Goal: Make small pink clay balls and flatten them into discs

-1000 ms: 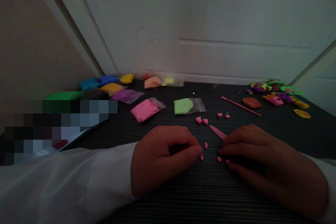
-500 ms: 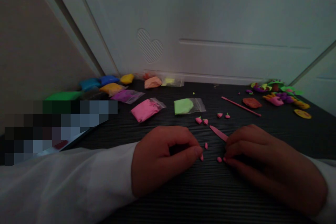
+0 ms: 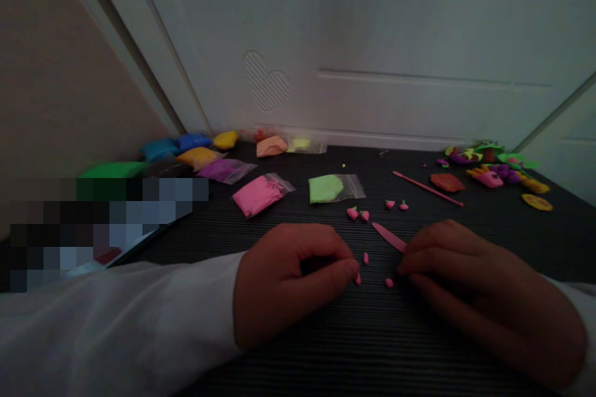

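My left hand (image 3: 293,285) rests at the middle with thumb and forefinger pinched, and a small piece of pink clay (image 3: 358,280) pokes out below the fingertips. On the right, my right hand (image 3: 488,298) is curled, its thumb and fingers close together; whatever they hold is hidden. A pink clay knife (image 3: 387,237) lies with its far end covered by the right fingers. Between the hands lie a pink clay oval (image 3: 365,258) and a pink clay ball (image 3: 389,283). Small pink clay buds with green tips (image 3: 352,213) sit just beyond.
Bags of pink clay (image 3: 261,195) and light green clay (image 3: 326,188) lie behind, with several other coloured bags at the back left. A pink stick tool (image 3: 428,188), a reddish clay lump (image 3: 447,182) and finished clay pieces (image 3: 488,177) are at right. A white panel (image 3: 326,31) stands behind.
My right hand has shifted slightly right, and the tiny pink clay bit at its fingertips no longer shows. My left hand stays in place.
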